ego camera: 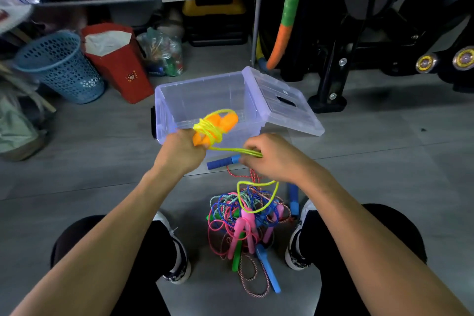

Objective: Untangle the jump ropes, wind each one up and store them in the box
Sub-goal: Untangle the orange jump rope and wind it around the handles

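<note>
Hands were apart: left hand [183, 149] gripped two orange handles [218, 124] wrapped in yellow rope [209, 128], right hand [269, 155] pinched its loose end over one clear box [164, 108].

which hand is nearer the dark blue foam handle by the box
Right. The right hand nearly touches the dark blue foam handle at its end; the left hand is apart, up-left.
</note>
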### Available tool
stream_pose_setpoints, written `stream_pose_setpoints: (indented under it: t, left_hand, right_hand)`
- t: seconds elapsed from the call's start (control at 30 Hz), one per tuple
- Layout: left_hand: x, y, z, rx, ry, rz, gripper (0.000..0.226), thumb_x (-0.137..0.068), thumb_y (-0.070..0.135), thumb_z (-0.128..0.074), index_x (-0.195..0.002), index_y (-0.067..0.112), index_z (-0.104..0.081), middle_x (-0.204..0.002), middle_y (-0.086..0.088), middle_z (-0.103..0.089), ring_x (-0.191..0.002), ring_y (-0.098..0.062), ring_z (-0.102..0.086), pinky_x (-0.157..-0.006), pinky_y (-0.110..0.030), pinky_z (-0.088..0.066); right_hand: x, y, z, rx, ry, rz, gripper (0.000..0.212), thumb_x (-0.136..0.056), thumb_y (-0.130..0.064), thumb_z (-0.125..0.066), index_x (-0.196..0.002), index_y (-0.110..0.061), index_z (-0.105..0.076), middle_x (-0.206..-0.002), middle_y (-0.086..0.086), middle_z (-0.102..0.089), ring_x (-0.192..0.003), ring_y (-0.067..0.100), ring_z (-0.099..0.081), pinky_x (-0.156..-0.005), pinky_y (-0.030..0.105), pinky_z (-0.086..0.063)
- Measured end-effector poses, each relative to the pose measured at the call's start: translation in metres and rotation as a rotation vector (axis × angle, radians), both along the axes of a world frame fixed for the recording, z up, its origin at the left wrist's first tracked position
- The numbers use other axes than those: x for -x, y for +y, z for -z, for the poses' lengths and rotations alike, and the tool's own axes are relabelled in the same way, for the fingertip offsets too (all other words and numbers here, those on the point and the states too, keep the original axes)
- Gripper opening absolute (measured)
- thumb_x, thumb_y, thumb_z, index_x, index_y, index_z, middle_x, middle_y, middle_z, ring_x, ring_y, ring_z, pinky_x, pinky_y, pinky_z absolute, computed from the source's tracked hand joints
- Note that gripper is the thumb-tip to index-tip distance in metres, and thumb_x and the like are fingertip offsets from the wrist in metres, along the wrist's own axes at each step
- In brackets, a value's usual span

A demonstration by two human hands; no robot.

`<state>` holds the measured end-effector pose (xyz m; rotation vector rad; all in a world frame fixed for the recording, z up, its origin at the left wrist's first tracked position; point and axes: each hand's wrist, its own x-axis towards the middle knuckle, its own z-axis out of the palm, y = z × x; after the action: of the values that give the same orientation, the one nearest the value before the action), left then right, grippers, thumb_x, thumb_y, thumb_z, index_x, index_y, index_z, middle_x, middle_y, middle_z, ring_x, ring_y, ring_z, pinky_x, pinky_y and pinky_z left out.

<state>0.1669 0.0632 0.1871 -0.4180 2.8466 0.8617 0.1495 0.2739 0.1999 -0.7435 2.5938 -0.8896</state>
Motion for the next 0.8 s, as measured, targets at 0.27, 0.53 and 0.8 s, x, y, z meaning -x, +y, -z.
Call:
stream_pose_setpoints:
  t: [0.27, 0.53, 0.8]
  left_hand:
    - [-0.004, -0.019, -0.007, -0.225, -0.423, 0.697, 0.007, -0.076, 0.022, -0.072, -0.079, 0.026, -0.067, -0.072, 0.01, -0.062, -0.072, -0.009, -0.055, -0.075, -0.028, -0.045]
    - [-0.008, -0.02, -0.019, -1.327, -0.368, 0.385, 0.043, -0.059, 0.033, -0.091, -0.093, 0.013, -0.076, -0.083, -0.013, -0.068, -0.075, -0.022, -0.065, -0.073, -0.032, -0.055]
    - [0.0, 0.006, -0.019, -1.136, -0.192, -0.184, 0.021, -0.095, 0.022, -0.056, -0.098, 0.002, -0.063, -0.08, -0.009, -0.069, -0.061, -0.015, -0.064, -0.065, -0.03, -0.06]
  right_hand:
    - [0.021, 0.044, -0.008, 0.137, -0.046, 0.191, 0.022, -0.078, -0.041, -0.077, -0.078, -0.02, -0.074, -0.073, -0.003, -0.069, -0.065, 0.007, -0.057, -0.064, 0.029, -0.045]
    - [0.014, 0.035, -0.001, 0.261, -0.197, 0.237, 0.039, -0.093, -0.051, -0.054, -0.075, -0.022, -0.073, -0.056, -0.006, -0.054, -0.049, 0.0, -0.049, -0.059, 0.024, -0.039]
    - [0.001, 0.01, 0.008, 0.056, -0.111, 0.096, 0.034, -0.098, -0.037, -0.053, -0.084, -0.01, -0.069, -0.064, 0.011, -0.057, -0.053, 0.02, -0.047, -0.052, 0.031, -0.036]
